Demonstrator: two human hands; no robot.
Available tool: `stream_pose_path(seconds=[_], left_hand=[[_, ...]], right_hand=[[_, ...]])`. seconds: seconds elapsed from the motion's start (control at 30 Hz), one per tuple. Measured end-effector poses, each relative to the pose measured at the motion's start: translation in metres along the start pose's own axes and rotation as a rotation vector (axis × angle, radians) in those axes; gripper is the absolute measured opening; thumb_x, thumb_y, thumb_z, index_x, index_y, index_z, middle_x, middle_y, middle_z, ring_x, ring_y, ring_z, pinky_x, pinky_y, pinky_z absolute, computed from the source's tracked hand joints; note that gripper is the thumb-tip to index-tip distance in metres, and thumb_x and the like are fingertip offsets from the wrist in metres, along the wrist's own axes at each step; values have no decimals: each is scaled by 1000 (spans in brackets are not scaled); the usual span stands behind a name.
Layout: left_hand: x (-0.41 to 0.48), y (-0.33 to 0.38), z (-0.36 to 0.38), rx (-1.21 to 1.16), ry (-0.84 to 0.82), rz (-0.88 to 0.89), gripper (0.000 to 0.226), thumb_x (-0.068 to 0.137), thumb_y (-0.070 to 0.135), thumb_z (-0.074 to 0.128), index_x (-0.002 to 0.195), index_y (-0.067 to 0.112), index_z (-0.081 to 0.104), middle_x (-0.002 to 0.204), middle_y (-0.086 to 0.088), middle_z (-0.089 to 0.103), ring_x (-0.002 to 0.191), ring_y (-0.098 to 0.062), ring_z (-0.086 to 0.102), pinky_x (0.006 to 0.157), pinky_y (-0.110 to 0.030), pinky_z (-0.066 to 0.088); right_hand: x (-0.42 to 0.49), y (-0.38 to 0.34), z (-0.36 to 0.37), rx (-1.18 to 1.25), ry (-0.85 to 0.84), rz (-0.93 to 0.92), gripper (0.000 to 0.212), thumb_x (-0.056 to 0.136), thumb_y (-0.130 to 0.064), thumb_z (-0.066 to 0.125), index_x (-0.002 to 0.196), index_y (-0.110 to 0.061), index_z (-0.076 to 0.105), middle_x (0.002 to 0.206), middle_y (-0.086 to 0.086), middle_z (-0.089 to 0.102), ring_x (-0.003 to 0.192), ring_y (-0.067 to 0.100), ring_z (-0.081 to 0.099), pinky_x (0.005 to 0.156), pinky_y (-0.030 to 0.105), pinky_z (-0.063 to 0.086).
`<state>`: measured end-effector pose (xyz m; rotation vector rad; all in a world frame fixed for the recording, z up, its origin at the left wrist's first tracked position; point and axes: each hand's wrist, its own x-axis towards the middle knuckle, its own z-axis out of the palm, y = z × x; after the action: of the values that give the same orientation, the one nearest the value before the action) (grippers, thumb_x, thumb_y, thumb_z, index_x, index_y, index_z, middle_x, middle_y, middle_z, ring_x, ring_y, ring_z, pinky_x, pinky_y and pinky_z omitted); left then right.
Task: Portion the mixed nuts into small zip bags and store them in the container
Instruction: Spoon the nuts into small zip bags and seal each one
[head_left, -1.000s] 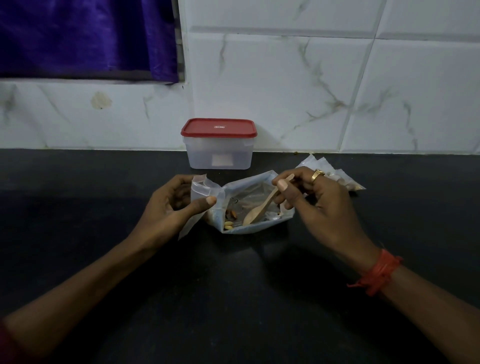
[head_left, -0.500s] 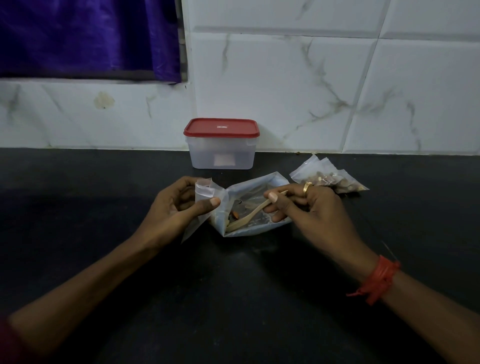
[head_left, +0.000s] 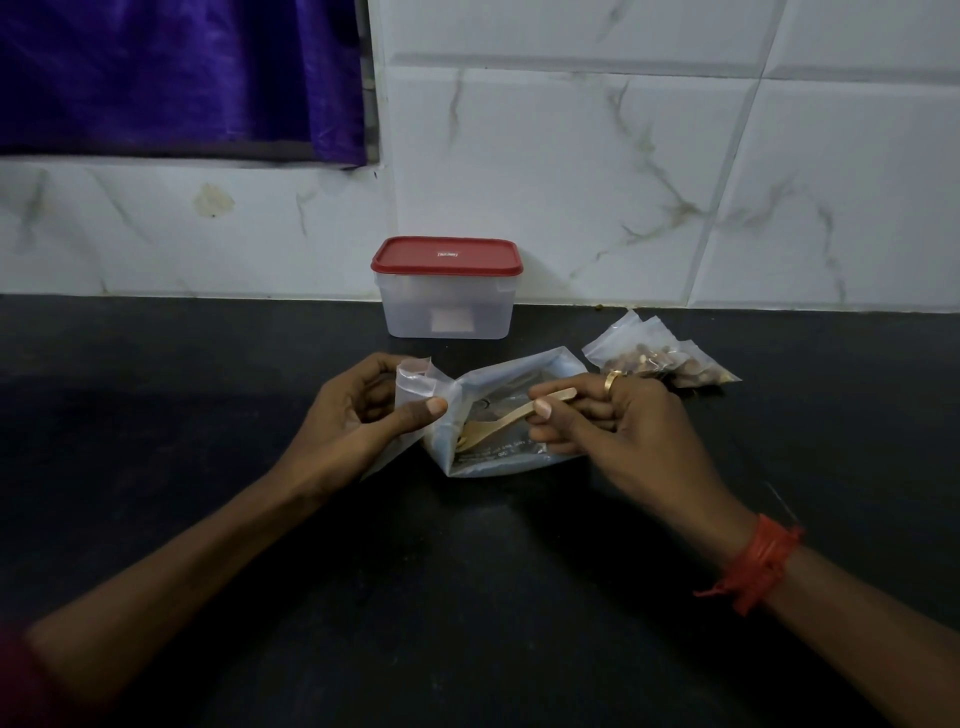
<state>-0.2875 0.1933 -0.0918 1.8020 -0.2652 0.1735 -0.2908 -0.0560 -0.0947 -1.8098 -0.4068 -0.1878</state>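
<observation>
pinching the small zip bag (head_left: 415, 376) at its mouth with the left hand (head_left: 358, 421), gripping the wooden spoon (head_left: 493, 423) in the right hand (head_left: 623, 431), bowl sunk in the nut pouch (head_left: 498, 460) between the 2 hands. best to scoop shallow, lift level, tip close beside the left thumb.

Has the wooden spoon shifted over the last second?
Yes. Against the red-lidded container, the wooden spoon in the right hand has slid left, deeper into the big bag, its handle lying flatter.
</observation>
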Motion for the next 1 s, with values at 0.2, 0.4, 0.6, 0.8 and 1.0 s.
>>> stream_pose_path(seconds=[0.2, 0.4, 0.6, 0.8, 1.0], left_hand=[[-1, 1, -2, -23, 16, 2, 50, 70, 33, 71, 118, 21, 63, 105, 7, 75, 98, -2, 70, 72, -10, 53], [-1, 0, -2, -31, -5, 15, 50, 70, 33, 70, 118, 22, 63, 103, 11, 75, 96, -6, 72, 73, -15, 56], [0, -4, -5, -36, -4, 34, 52, 70, 34, 71, 119, 21, 63, 105, 7, 75, 99, -10, 72, 80, -19, 57], [1, -7, -7, 21, -4, 60, 63, 66, 40, 86, 121, 24, 61, 113, 6, 72, 105, -9, 69, 89, -31, 57], [-3, -6, -6, 194, -34, 202, 62, 63, 55, 77, 119, 34, 62, 114, 18, 67, 108, -6, 65, 91, -32, 53]], right_hand=[[-1, 1, 3, 54, -55, 98, 22, 88, -12, 72, 110, -8, 74, 88, 8, 79, 84, 17, 77, 73, 24, 61], [-4, 1, 5, 107, -106, 197, 24, 88, -6, 72, 111, -9, 74, 96, 8, 79, 90, 17, 76, 77, 25, 61], [-3, -4, 6, 163, -72, 263, 19, 89, -3, 71, 106, -11, 74, 93, 9, 79, 89, 18, 77, 75, 25, 62], [1, -9, 0, 204, 68, 311, 13, 91, -3, 68, 101, -8, 75, 87, 10, 79, 85, 19, 77, 75, 28, 63], [5, -12, -6, 147, 196, 299, 11, 92, -3, 65, 92, -8, 75, 79, 12, 77, 77, 19, 77, 69, 28, 62]])
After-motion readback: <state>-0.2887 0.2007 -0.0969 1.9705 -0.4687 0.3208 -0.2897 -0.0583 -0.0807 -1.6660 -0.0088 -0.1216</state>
